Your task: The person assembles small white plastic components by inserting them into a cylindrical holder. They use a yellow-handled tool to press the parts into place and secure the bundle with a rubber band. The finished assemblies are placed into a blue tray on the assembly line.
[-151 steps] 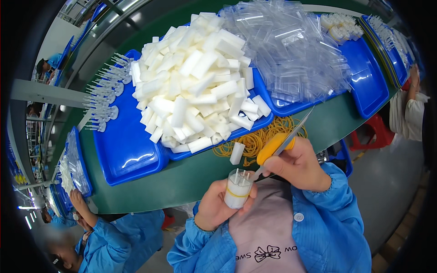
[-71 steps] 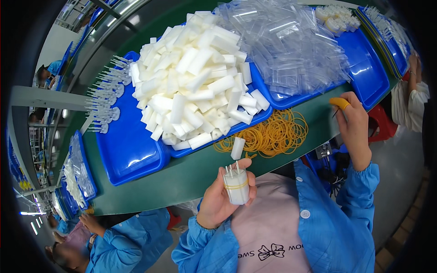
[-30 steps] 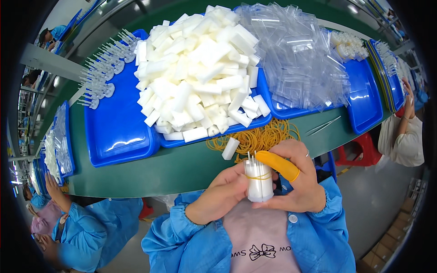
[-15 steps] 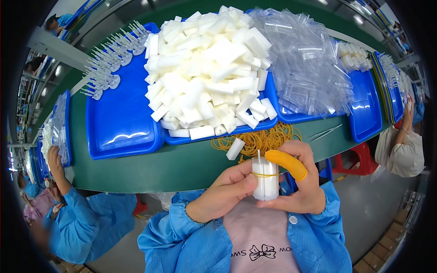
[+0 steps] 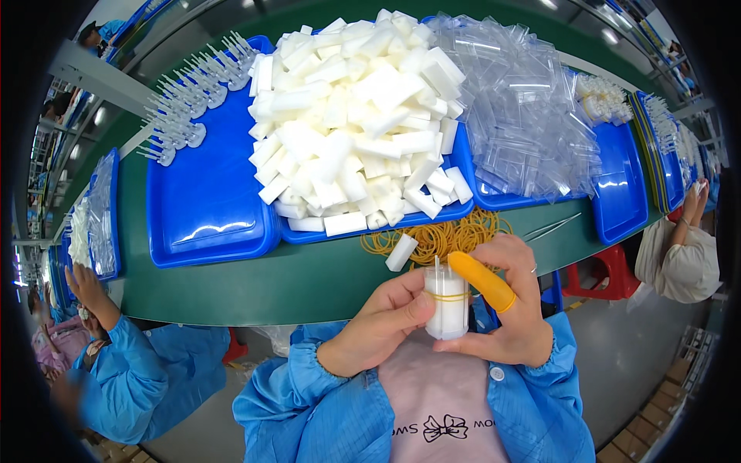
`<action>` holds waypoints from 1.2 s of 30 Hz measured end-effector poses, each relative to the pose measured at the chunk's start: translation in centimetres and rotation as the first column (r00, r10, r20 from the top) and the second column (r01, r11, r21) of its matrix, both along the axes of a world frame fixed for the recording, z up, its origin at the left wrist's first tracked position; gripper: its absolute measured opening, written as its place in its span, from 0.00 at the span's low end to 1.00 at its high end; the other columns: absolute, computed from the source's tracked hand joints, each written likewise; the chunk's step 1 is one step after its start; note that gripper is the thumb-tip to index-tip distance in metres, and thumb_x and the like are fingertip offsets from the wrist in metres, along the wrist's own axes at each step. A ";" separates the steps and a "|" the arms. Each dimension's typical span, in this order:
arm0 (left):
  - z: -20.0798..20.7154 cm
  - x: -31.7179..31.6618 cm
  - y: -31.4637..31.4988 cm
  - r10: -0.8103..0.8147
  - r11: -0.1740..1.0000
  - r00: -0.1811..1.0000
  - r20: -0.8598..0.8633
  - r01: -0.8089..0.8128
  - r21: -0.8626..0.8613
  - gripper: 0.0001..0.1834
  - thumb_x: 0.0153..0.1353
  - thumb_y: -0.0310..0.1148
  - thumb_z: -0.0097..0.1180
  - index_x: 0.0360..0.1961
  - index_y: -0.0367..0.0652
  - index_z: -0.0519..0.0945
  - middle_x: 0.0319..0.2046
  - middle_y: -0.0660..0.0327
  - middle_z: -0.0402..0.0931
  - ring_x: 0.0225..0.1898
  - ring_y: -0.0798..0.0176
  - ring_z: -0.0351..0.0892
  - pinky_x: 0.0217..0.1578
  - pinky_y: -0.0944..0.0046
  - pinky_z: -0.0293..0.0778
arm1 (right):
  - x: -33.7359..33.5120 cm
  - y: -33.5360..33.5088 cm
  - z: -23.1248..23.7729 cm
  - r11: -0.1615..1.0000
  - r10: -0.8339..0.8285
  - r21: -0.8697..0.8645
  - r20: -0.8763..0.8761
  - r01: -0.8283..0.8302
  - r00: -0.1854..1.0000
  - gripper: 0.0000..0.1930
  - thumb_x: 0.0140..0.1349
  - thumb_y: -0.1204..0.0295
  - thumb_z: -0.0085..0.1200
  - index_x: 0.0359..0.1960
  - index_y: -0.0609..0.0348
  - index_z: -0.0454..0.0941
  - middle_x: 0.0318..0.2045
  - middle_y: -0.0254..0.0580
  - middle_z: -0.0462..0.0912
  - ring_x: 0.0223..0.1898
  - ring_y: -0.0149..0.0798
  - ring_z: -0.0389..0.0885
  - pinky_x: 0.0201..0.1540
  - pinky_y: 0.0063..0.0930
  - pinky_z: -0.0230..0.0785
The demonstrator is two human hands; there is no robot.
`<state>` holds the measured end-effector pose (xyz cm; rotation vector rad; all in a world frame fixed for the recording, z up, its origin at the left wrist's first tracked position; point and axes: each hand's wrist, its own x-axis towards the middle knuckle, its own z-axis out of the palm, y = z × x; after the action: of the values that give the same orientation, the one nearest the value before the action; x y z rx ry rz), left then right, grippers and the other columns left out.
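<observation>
A white foam bundle (image 5: pixel 446 315) with clear plastic around it and a yellow rubber band about its middle is upright in front of my chest. My left hand (image 5: pixel 384 324) is closed on its left side, fingers behind and thumb in front. A thin pale rod (image 5: pixel 437 264) sticks up from its top. My right hand (image 5: pixel 515 309) spans it from the right, the orange finger cot (image 5: pixel 482 282) at the upper rim and the thumb at the base. Just beyond lie a loose white foam block (image 5: pixel 401 252) and a heap of yellow rubber bands (image 5: pixel 455 235).
Blue trays (image 5: pixel 212 231) line the green table (image 5: pixel 324 278). White foam blocks (image 5: pixel 347 131) are heaped high in the middle, clear plastic pieces (image 5: pixel 525 116) to their right. White stemmed parts (image 5: pixel 181 116) stand far left. Tweezers (image 5: pixel 549 225) lie at right. Co-workers (image 5: pixel 147 378) sit either side.
The bundle has turned slightly and shifted a little left between my hands. My right hand's finger with the cot has tilted, and its other fingers have shifted. At left, a co-worker's hand has moved left.
</observation>
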<state>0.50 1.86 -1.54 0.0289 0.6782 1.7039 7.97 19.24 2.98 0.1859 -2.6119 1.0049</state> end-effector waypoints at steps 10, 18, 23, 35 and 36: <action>-0.3 0.6 0.1 0.030 0.997 0.994 0.101 -0.037 0.064 0.35 0.59 0.50 0.57 0.59 0.38 0.61 0.51 0.56 0.71 0.54 0.62 0.72 0.55 0.62 0.68 | 0.3 -0.1 -0.5 1.000 -0.002 0.000 -0.044 0.002 0.999 0.35 0.32 0.53 0.72 0.44 0.59 0.78 0.38 0.39 0.70 0.39 0.44 0.69 0.46 0.41 0.59; -0.8 0.8 0.1 -0.013 0.997 1.000 -0.024 0.015 0.081 0.40 0.56 0.54 0.59 0.59 0.37 0.62 0.52 0.52 0.71 0.54 0.57 0.73 0.55 0.57 0.69 | 0.5 0.0 -1.5 0.979 0.035 -0.198 -0.034 -0.041 0.999 0.40 0.29 0.54 0.75 0.46 0.61 0.76 0.41 0.41 0.68 0.40 0.42 0.68 0.43 0.38 0.59; -0.2 0.3 0.1 -0.075 0.987 0.994 0.077 0.063 0.150 0.40 0.54 0.52 0.61 0.59 0.38 0.61 0.52 0.54 0.71 0.54 0.59 0.72 0.55 0.59 0.69 | 0.3 0.3 -1.1 0.942 0.066 -0.331 0.030 -0.052 0.997 0.38 0.34 0.56 0.73 0.48 0.61 0.75 0.46 0.45 0.70 0.46 0.47 0.69 0.51 0.42 0.60; -0.8 0.8 0.1 -0.009 0.995 1.000 0.027 0.006 0.095 0.38 0.55 0.50 0.62 0.60 0.39 0.61 0.52 0.58 0.71 0.53 0.63 0.72 0.54 0.61 0.68 | 0.1 -0.5 -0.8 0.985 0.047 -0.168 0.012 -0.044 0.999 0.34 0.36 0.58 0.72 0.48 0.59 0.77 0.59 0.50 0.64 0.61 0.56 0.61 0.60 0.48 0.56; -0.6 0.5 -0.1 -0.030 0.996 0.999 0.021 0.028 0.089 0.39 0.55 0.49 0.62 0.60 0.39 0.62 0.52 0.57 0.71 0.53 0.63 0.72 0.54 0.61 0.68 | 0.2 -0.4 -0.9 0.986 0.070 -0.156 0.028 -0.065 0.997 0.36 0.37 0.57 0.72 0.50 0.60 0.75 0.60 0.50 0.64 0.61 0.56 0.61 0.61 0.48 0.55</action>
<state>1.03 1.81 -2.11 0.0813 0.5828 1.7035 8.17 18.83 2.10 0.2219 -2.5581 1.2394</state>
